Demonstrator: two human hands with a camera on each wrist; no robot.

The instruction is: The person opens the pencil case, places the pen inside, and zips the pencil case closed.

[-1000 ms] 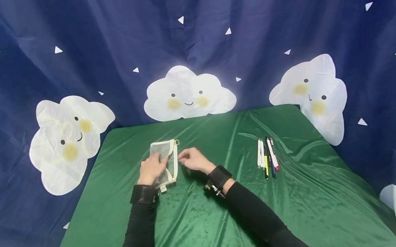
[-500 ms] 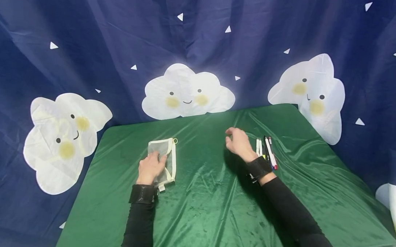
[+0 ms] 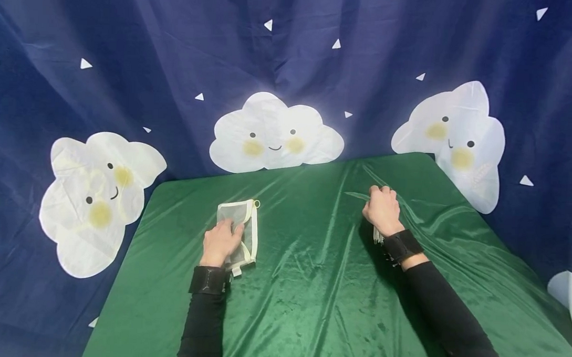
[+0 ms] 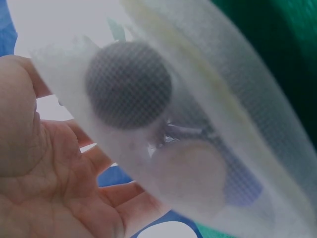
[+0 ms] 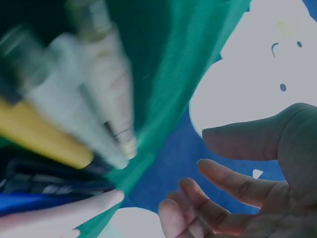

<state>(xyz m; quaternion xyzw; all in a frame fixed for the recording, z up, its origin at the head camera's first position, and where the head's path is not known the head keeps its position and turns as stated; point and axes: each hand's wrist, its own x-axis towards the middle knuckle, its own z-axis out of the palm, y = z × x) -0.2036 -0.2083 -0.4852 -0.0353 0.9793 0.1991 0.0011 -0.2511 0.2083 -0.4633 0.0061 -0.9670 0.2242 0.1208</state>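
Observation:
At the left of the table lies a mesh pouch (image 3: 249, 232) with cream edging and a ring at its upper corner. My left hand (image 3: 220, 243) rests on its left part. In the left wrist view the mesh (image 4: 198, 114) covers the fingertips; a dark round shape (image 4: 129, 84) shows through it. To the right, my right hand (image 3: 383, 210) is over several pens, hiding most of them from the head view. The right wrist view shows white pens (image 5: 74, 94), a yellow one (image 5: 44, 134) and a blue one (image 5: 34, 202) beside my separated fingers (image 5: 237, 183), apart from them.
Wrinkled green cloth (image 3: 301, 284) covers the table. Behind it hangs a dark blue curtain (image 3: 177, 38) printed with white clouds (image 3: 277, 146). Black straps (image 3: 402, 245) circle both wrists.
My right hand has moved from beside the pouch across to the pens on the right, and now covers them. My left hand has stayed on the pouch.

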